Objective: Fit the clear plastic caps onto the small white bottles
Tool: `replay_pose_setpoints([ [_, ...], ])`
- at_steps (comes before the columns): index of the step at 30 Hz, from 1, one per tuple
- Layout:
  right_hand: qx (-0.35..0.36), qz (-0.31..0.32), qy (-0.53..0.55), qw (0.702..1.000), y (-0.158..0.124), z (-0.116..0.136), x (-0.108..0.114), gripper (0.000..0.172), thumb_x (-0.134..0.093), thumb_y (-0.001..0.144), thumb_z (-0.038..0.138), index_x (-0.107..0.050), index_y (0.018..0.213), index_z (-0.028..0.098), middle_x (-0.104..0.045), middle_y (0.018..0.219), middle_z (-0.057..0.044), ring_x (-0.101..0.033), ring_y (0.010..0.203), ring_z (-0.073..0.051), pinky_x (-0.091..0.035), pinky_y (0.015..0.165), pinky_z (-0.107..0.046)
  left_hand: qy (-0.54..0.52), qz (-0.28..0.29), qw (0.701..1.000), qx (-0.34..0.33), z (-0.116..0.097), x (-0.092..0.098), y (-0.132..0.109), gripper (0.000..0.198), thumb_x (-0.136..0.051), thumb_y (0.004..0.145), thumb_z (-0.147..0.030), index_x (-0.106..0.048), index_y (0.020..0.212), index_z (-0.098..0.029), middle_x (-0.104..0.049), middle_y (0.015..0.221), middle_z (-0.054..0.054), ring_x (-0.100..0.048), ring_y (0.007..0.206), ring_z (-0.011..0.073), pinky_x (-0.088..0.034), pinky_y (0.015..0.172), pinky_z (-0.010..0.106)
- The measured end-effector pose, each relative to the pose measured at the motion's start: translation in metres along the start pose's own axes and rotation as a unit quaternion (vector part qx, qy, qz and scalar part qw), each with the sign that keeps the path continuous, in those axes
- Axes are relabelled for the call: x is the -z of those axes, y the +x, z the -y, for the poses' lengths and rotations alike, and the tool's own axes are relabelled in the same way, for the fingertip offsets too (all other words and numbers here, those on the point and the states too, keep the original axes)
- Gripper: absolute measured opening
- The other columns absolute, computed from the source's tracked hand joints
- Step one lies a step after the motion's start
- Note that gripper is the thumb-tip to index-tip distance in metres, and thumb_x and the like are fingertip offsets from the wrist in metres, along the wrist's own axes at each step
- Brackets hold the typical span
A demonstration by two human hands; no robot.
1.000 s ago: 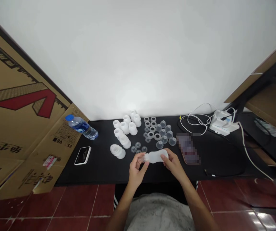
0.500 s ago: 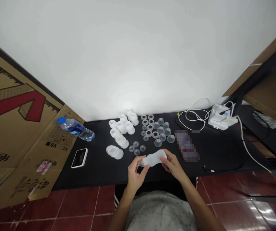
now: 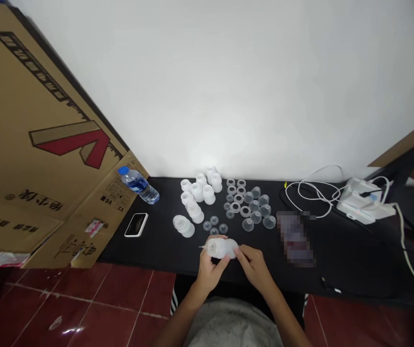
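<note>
A frosted translucent plastic bottle (image 3: pixel 223 248) lies across my two hands, its thin tip pointing left. My left hand (image 3: pixel 210 272) cups its narrow end from below, fingers curled around it. My right hand (image 3: pixel 253 265) pinches the wider end between thumb and fingers. Just beyond the hands, small clear discs (image 3: pixel 214 224) sit on the black table (image 3: pixel 340 267). White funnel-shaped plastic parts (image 3: pixel 195 196) stand in a loose group left of clear plastic cups and rings (image 3: pixel 246 205).
A water bottle (image 3: pixel 138 185) lies at the table's left end near a phone (image 3: pixel 135 224). Right of the parts are a pixelated object (image 3: pixel 295 238), white cables (image 3: pixel 315 193) and a white power strip (image 3: pixel 364 205). Cardboard (image 3: pixel 48 120) leans at left; red floor tiles lie below.
The bottle has turned in my hands, its tip now more foreshortened, and my hands sit closer together. The whole scene has shifted right in view as my head turned.
</note>
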State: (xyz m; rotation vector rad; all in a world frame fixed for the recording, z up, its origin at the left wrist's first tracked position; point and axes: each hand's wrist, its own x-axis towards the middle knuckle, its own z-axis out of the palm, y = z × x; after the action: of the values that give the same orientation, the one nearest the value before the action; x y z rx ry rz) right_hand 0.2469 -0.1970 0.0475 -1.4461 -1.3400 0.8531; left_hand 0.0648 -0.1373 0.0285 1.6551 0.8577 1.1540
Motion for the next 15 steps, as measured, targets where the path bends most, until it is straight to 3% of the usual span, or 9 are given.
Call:
replay_pose_setpoints([
  [3, 0.004, -0.019, -0.014, 1.0, -0.001, -0.005, -0.001, 0.047, -0.057, 0.109, 0.059, -0.074, 0.083, 0.024, -0.072, 0.074, -0.006, -0.065, 0.066, -0.023, -0.051, 0.065, -0.033, 0.061, -0.064, 0.996, 0.022, -0.001, 0.006, -0.002, 0.036, -0.08, 0.096, -0.04, -0.078, 0.126, -0.021, -0.076, 0.123, 0.014, -0.072, 0.12, 0.0336, -0.057, 0.108, 0.046],
  [5, 0.003, -0.023, -0.019, 1.0, -0.002, -0.008, -0.001, 0.043, -0.058, 0.109, 0.056, -0.074, 0.085, 0.025, -0.072, 0.074, -0.005, -0.065, 0.065, -0.023, -0.05, 0.064, -0.033, 0.082, -0.065, 0.994, 0.037, -0.005, 0.013, -0.004, 0.034, -0.078, 0.097, -0.041, -0.08, 0.123, -0.02, -0.077, 0.118, 0.014, -0.072, 0.117, 0.0338, -0.057, 0.107, 0.045],
  [10, 0.014, -0.008, -0.004, 1.0, -0.002, -0.007, -0.001, 0.043, -0.055, 0.111, 0.052, -0.075, 0.085, 0.025, -0.072, 0.077, -0.005, -0.067, 0.07, -0.023, -0.051, 0.069, -0.034, 0.044, 0.072, 0.993, 0.078, -0.032, 0.026, -0.005, 0.029, -0.076, 0.098, -0.046, -0.082, 0.103, -0.019, -0.076, 0.101, 0.011, -0.072, 0.102, 0.0299, -0.059, 0.096, 0.038],
  [15, -0.022, -0.035, 0.073, 0.996, 0.0, -0.007, 0.004, 0.048, -0.05, 0.113, 0.058, -0.081, 0.102, 0.022, -0.071, 0.08, -0.005, -0.066, 0.073, -0.021, -0.051, 0.07, -0.032, -0.047, 0.191, 0.963, 0.183, -0.053, 0.019, -0.002, 0.04, -0.075, 0.098, -0.055, -0.078, 0.091, -0.016, -0.07, 0.089, 0.007, -0.062, 0.081, 0.0209, -0.051, 0.074, 0.029],
])
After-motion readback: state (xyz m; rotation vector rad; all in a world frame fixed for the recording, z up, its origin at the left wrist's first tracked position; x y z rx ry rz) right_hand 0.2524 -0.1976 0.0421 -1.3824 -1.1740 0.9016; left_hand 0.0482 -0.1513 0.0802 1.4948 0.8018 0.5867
